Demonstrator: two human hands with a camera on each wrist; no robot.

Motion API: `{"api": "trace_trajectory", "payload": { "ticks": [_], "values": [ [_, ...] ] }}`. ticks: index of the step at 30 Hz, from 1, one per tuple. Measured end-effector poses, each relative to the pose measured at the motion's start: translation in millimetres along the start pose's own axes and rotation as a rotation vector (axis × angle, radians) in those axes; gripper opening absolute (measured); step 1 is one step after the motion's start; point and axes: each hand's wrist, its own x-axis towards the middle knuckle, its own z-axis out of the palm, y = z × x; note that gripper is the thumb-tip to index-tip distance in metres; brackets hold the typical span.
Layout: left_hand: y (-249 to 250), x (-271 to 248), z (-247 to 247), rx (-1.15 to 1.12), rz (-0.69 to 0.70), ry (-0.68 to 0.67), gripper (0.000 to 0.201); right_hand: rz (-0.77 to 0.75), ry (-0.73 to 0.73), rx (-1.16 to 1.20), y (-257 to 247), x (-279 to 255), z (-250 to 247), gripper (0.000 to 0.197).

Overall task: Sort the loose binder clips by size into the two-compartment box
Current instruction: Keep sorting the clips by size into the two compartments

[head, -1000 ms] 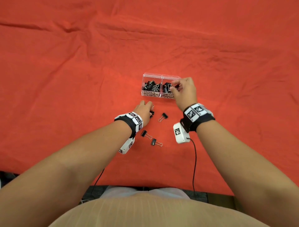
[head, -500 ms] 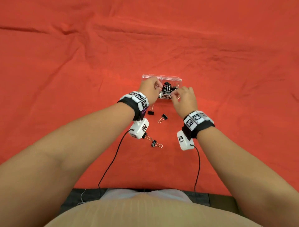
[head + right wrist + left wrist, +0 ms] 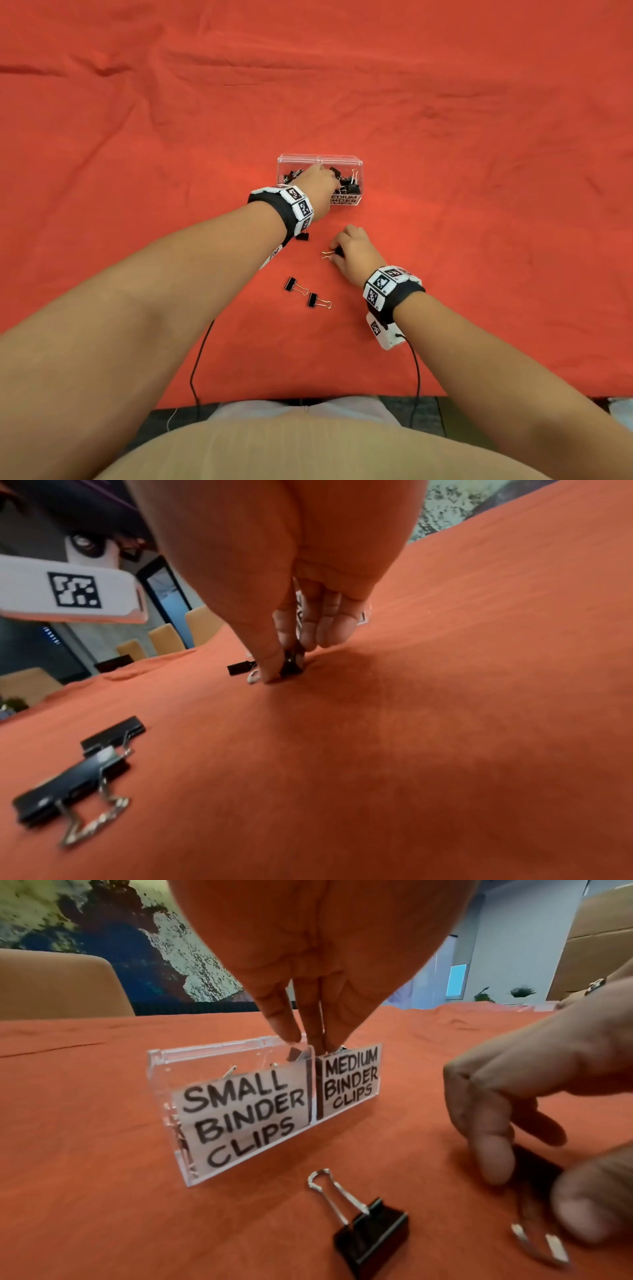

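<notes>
Box (image 3: 354, 163) holds most clips in both compartments, my left hand (image 3: 317, 186) pinching a small clip (image 3: 294, 1053) over it, right hand (image 3: 354, 253) gripping another clip (image 3: 291, 662) on the cloth, three loose clips left.

Left hand (image 3: 317, 186) extended forward, fingertips down, possibly pinching; right hand (image 3: 354, 255) low, thumb-finger pinch.
</notes>
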Motion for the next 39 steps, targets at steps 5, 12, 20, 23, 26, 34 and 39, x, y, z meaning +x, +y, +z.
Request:
{"api": "trace_trajectory", "payload": {
  "ticks": [5,12,20,23,26,34,39],
  "values": [
    [-6.0,-28.1,11.7,-0.191,-0.054,0.259,0.034,0.149,0.041,0.203,-0.1,2.4,-15.4,0.003],
    [-19.0,-65.9,66.1,-0.131,-0.136,0.074,0.027,0.203,0.326,0.167,-3.3,47.9,-85.9,0.009],
    [-23.8,-67.7,82.0,-0.189,-0.226,-0.005,0.025,0.104,0.150,-0.190,-5.7,98.7,-81.2,0.026],
    [-22.4,-67.6,81.4,-0.250,-0.185,0.032,0.021,0.108,0.078,-0.243,-3.9,106.2,-71.7,0.027],
    [-18.5,-62.9,69.1,-0.313,-0.090,0.144,0.019,0.111,0.105,-0.233,-4.5,101.2,-71.6,0.034],
    [-9.8,-12.6,8.7,-0.353,-0.119,0.310,0.011,0.099,0.281,0.037,-6.9,21.2,-49.9,0.022],
    [-7.2,15.4,9.4,-0.227,-0.101,0.205,0.010,-0.030,-0.050,0.028,-11.6,-22.0,-9.8,0.020]
  ]
}}
